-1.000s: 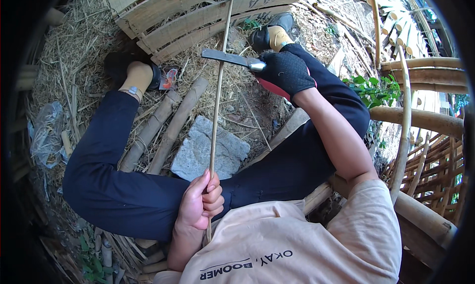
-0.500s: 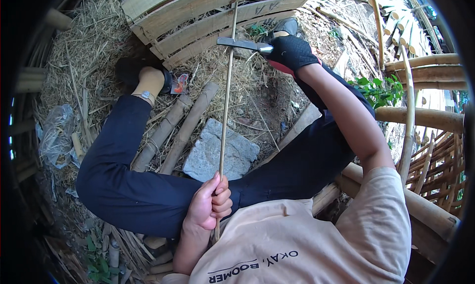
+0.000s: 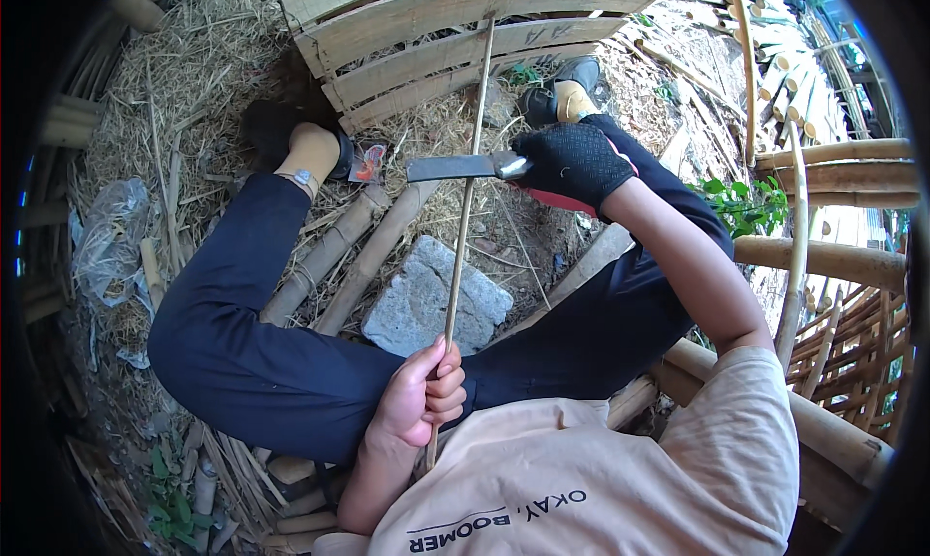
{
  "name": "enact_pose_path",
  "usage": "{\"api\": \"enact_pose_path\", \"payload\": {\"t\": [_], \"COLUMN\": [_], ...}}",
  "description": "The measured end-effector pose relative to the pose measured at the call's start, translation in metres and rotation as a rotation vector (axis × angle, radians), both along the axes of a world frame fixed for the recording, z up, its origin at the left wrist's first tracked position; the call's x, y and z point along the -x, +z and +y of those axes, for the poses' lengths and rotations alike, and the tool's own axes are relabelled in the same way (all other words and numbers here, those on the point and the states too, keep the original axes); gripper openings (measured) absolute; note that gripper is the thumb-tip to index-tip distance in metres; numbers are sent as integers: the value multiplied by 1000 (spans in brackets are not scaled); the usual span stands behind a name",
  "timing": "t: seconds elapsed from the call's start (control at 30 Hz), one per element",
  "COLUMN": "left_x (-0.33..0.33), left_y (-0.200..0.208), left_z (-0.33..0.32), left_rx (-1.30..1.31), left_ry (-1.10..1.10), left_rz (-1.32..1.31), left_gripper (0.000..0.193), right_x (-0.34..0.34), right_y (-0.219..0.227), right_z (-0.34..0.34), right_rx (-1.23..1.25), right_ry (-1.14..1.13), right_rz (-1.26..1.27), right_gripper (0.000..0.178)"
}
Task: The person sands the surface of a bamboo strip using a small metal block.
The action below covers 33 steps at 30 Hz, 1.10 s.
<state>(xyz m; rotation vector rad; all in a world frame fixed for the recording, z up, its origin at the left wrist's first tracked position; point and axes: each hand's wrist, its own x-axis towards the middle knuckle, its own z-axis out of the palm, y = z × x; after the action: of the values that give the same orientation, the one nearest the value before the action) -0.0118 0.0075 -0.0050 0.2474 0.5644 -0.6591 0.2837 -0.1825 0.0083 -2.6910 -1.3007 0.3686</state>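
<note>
My bare left hand (image 3: 421,393) is closed around the lower part of a long thin bamboo stick (image 3: 457,285), close against my shirt. The stick slants away from me, and its far end reaches the slats of a wooden crate (image 3: 417,72). In its black glove, my right hand (image 3: 573,167) grips a knife (image 3: 450,168) with a broad grey blade and a metal collar. The blade lies crosswise over the stick, about midway between my left hand and the crate, and appears to touch it. The knife's handle is hidden in the glove.
Between my legs lies a flat grey stone (image 3: 436,299), with bamboo poles (image 3: 373,256) to its left. A crumpled plastic bag (image 3: 111,236) rests on straw at the left. At the right stand bamboo rails (image 3: 823,256) and green leaves (image 3: 741,207); cut bamboo (image 3: 799,86) is piled beyond.
The knife and my right hand have come down along the stick, nearer to me. My left hand keeps its hold. The whole view has shifted slightly.
</note>
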Motion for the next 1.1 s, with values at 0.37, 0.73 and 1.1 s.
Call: {"api": "enact_pose_path", "payload": {"t": [0.37, 0.73, 1.1], "left_x": [-13, -11, -11], "left_y": [11, 5, 4], "left_z": [-8, -19, -12], "left_rx": [-370, -547, -447], "left_ry": [3, -21, 13], "left_rz": [-68, -49, -65], "left_gripper": [37, 36, 34], "right_x": [89, 67, 16], "right_y": [32, 8, 10], "right_z": [4, 1, -12], "right_rx": [174, 250, 217], "right_ry": [-26, -240, -305], "right_rz": [345, 190, 111], "right_gripper": [29, 21, 28]}}
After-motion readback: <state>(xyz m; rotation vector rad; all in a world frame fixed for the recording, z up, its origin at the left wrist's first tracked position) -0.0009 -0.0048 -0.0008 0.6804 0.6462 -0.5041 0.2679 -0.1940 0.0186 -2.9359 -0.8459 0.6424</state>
